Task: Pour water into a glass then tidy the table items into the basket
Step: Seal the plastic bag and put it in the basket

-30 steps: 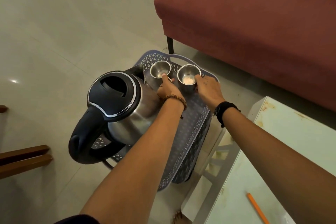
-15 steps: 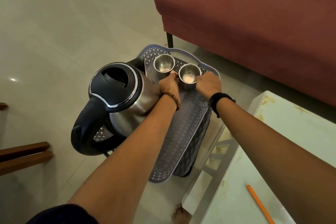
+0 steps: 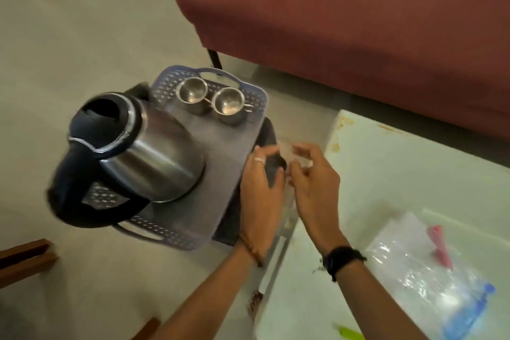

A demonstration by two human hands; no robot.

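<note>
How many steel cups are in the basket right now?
2. One steel cup stands at the far end of the basket, beside the kettle; the other cup stands just right of it, touching or nearly so. None looks hidden.

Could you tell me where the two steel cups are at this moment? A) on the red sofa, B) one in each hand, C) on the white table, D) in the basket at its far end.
D: both steel cups stand side by side at the far end of the basket, beyond the kettle; neither the left hand nor the right hand touches them.
</note>
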